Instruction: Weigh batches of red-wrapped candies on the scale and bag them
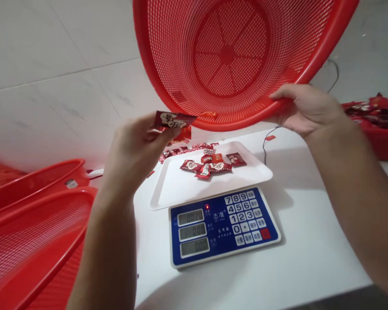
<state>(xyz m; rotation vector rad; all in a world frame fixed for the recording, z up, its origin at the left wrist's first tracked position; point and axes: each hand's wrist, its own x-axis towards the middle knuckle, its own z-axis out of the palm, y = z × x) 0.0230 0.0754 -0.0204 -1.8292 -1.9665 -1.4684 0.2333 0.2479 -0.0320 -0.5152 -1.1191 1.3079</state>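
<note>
My right hand [305,110] grips the near rim of a red mesh basket [226,56], tilted up so that its inside faces me. Between the fingers and thumb of my left hand [137,140] are small dark-red snack packets [174,120], close to the basket's lower rim. Below both hands stands a digital weighing scale [224,226] with a blue keypad panel and lit displays. On its white tray [173,185] lie several red wrapped packets [210,165]. A bit of orange-red wrapper [208,115] shows inside the basket near the rim.
More red packets [187,150] lie behind the scale tray. Red baskets [51,232] stand at the left. A red container of packets [375,116] is at the right. A dark cable [265,144] runs behind the scale on the white table [310,241], against a tiled wall.
</note>
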